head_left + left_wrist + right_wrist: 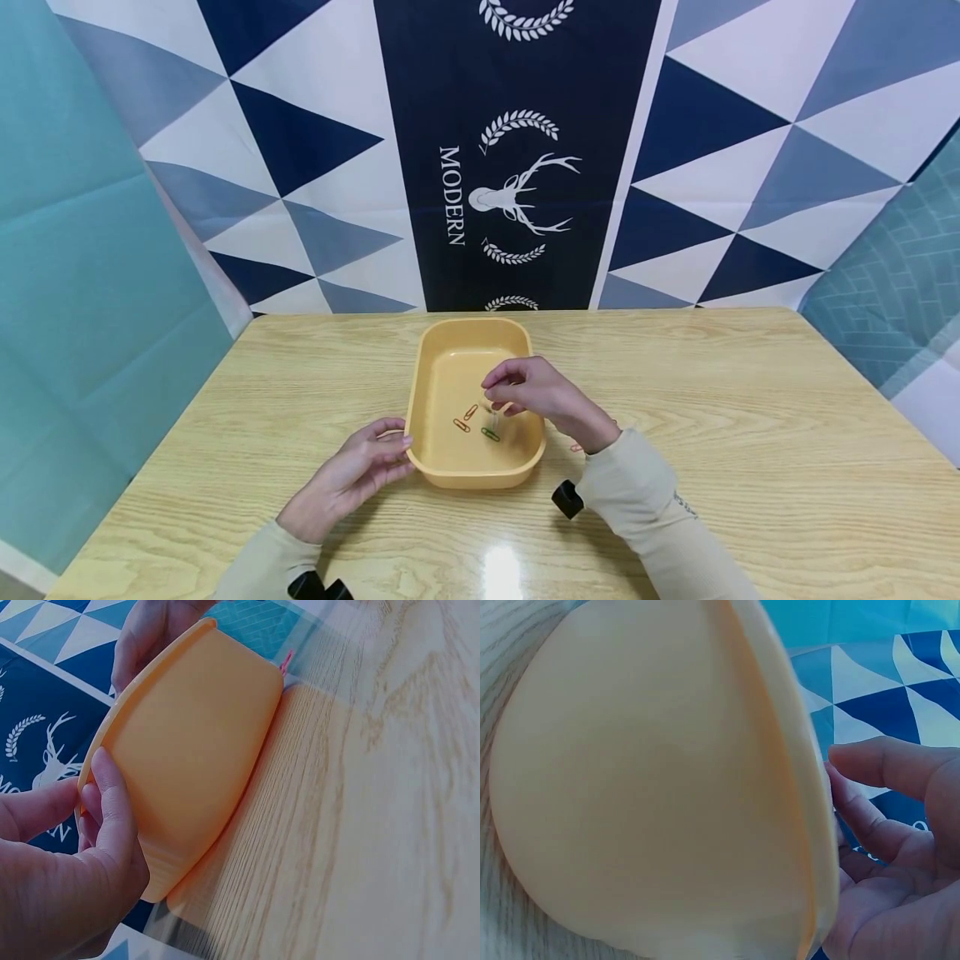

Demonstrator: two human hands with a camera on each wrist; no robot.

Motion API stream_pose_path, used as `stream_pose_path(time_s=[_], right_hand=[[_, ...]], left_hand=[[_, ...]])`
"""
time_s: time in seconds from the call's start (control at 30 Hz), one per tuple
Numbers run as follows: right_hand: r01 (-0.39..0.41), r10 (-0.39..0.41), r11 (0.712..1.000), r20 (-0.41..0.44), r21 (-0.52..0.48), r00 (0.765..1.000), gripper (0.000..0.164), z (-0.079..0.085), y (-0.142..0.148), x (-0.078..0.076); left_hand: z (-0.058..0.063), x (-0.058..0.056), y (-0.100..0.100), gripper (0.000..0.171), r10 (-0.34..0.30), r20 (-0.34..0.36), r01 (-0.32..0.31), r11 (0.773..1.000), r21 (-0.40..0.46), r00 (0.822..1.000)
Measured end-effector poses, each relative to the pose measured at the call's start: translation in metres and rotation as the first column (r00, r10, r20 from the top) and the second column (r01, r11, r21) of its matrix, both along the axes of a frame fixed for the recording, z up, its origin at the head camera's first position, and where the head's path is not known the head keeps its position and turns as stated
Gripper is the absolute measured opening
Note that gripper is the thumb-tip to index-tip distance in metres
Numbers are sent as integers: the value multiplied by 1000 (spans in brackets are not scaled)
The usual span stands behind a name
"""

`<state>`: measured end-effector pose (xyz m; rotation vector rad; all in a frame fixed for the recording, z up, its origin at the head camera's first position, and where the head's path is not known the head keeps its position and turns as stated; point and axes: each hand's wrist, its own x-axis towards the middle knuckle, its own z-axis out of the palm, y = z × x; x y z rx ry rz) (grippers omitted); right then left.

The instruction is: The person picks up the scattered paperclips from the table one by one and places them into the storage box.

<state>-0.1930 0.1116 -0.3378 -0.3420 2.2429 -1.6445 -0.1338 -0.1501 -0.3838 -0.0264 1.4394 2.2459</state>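
A yellow-orange plastic tray [435, 367] stands on the table. My left hand [360, 471] grips its near left rim; in the left wrist view that hand [82, 847] pinches the rim between thumb and fingers. Over the tray's right half is my right hand [536, 392], palm down, with thumb and index fingertips slightly apart. A faint blurred streak [491, 414] shows just below those fingers. Inside the tray lie two orange paper clips [462, 425] and a green paper clip [490, 435]. In the right wrist view the tray wall partly hides the right fingers [877, 825].
Pink paper clips [577, 448] lie on the wooden table [712, 392] right of the tray, partly hidden by the right wrist. Black wrist-camera pieces [567, 499] sit by both sleeves. A patterned cloth [337, 108] hangs behind the table's back edge.
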Motion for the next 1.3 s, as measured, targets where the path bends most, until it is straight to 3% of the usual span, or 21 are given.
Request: stream_pose_path(time_s=[1.07, 1.3], right_hand=[[-14, 18, 998, -64, 55, 998, 22, 0, 2, 3], [11, -11, 1000, -103, -7, 995, 26, 0, 19, 1]], left_hand=[[-3, 1, -1, 37, -11, -7, 11, 1000, 5, 1000], [-2, 0, -1, 38, -7, -4, 7, 1000, 0, 1000]])
